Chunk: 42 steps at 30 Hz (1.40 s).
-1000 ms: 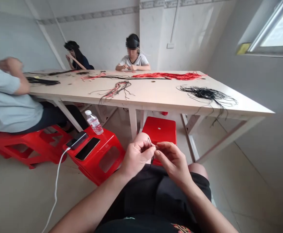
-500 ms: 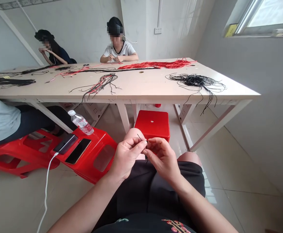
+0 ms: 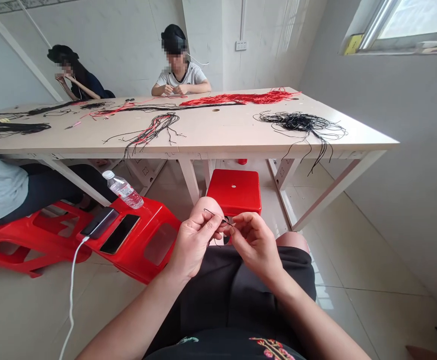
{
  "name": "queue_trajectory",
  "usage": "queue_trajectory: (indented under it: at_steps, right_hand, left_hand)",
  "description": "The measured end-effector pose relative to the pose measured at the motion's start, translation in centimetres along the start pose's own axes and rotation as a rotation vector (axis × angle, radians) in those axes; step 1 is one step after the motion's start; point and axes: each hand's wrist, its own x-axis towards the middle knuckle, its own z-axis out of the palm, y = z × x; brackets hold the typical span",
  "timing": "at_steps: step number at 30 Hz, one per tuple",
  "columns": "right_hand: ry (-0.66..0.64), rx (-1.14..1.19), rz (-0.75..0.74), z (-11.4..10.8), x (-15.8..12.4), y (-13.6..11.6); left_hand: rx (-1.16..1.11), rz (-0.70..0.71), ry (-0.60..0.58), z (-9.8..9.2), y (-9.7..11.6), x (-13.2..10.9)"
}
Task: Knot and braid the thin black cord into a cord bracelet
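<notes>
Two hands pinching — left hand (image 3: pixel 193 245), right hand (image 3: pixel 256 245) | thin black cord (image 3: pixel 218 219) runs crosswise between their fingertips | red plastic stool (image 3: pixel 234 192) just beyond

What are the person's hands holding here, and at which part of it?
A thin black cord is pinched between the thumb and forefinger of the left hand. The fingertips of the right hand meet it just beside them, but their exact grip is too small to tell.

black shorts (image 3: pixel 263 295); black top (image 3: pixel 218 347) with red floral embroidery
</notes>
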Motion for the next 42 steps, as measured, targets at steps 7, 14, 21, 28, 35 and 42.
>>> queue_trajectory:
  at_steps: [7, 14, 21, 28, 35, 42]
  right_hand:
    - [-0.029, 0.019, 0.023, 0.1, 0.0, -0.3]
    - [-0.028, -0.093, -0.03, 0.1, -0.2, -0.2]
    - [0.033, -0.196, -0.09, -0.2, -0.3, -0.1]
    - [0.015, -0.053, 0.021, -0.5, -0.3, -0.3]
    - [-0.003, -0.067, 0.107, -1.0, 0.0, -1.2]
    - [-0.016, -0.077, 0.106, -1.1, -0.1, -1.2]
  left_hand:
    - [0.153, 0.043, -0.011, 0.0, -0.6, 0.1]
    - [0.293, 0.116, -0.057, -0.3, -1.0, 0.1]
    - [0.445, 0.229, -0.032, -0.1, -0.9, 0.0]
    - [0.509, 0.282, -0.012, 0.5, -0.3, -0.2]
    - [0.391, 0.189, -0.082, 0.2, -0.4, -0.6]
    - [0.409, 0.282, -0.014, 0.5, -0.1, -1.0]
